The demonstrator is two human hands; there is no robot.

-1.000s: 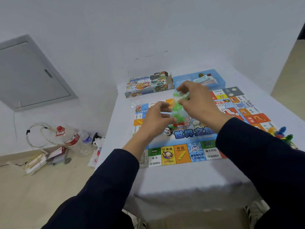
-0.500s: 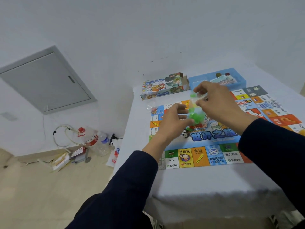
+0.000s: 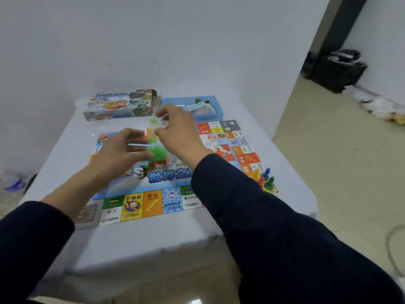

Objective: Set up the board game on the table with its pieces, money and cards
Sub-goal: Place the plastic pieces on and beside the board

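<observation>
Both hands raised over the board, left hand and right hand pinching a clear bag of green pieces; box and tray behind.

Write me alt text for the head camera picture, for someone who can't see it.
Two hands, left hand and right hand, hold a small clear bag of green pieces above a colourful game board on a white table. Behind the board lie the game box and a blue tray holding cards; coloured pawns stand at the board's right edge.
</observation>
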